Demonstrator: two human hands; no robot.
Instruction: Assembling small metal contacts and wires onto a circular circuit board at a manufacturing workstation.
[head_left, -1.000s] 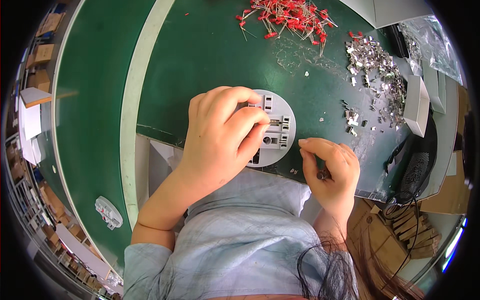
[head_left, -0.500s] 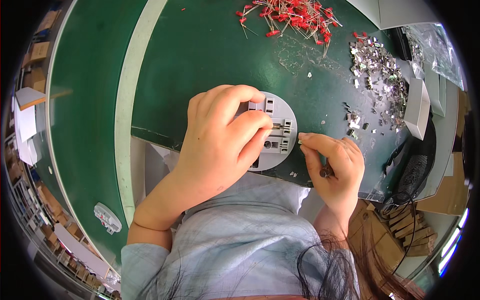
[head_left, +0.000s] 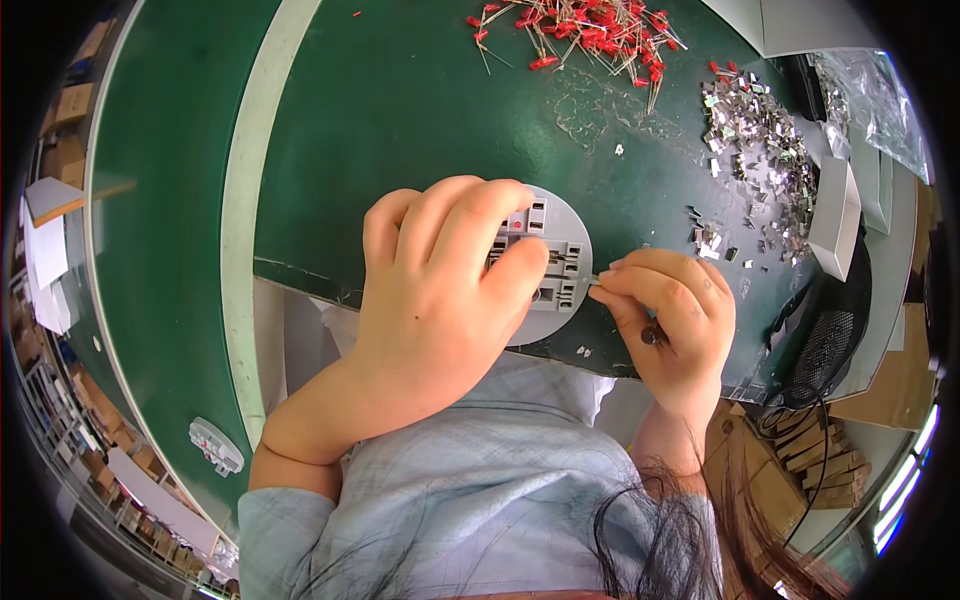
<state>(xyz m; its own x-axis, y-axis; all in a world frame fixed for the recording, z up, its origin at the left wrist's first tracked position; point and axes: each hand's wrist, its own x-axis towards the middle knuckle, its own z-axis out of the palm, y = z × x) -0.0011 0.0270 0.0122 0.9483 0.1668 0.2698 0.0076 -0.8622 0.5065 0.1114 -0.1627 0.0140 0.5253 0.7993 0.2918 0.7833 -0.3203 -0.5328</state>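
A round grey plastic base (head_left: 575, 225) with raised slotted blocks lies at the green table's near edge. My left hand (head_left: 425, 285) is closed over its left side, fingers curled at the top and thumb resting near the middle slots. A small red dot shows in the base beside the fingers. Just off the base's right rim, my right hand (head_left: 680, 310) pinches a small metal clip (head_left: 595, 281) between thumb and forefinger. The dark round end of a tool (head_left: 654, 333) pokes out from that same hand's curled fingers; the rest of it is hidden.
Red LEDs (head_left: 600, 35) with long wire legs are heaped at the far side. Small metal clips (head_left: 755, 150) are scattered at the right, beside a white box (head_left: 836, 215). Another grey plastic part (head_left: 216, 445) lies on the green surface at the left.
My left thumb and fingers have shifted on the base, uncovering more slots and the red dot. My right hand has tilted slightly, bringing the clip closer to the rim.
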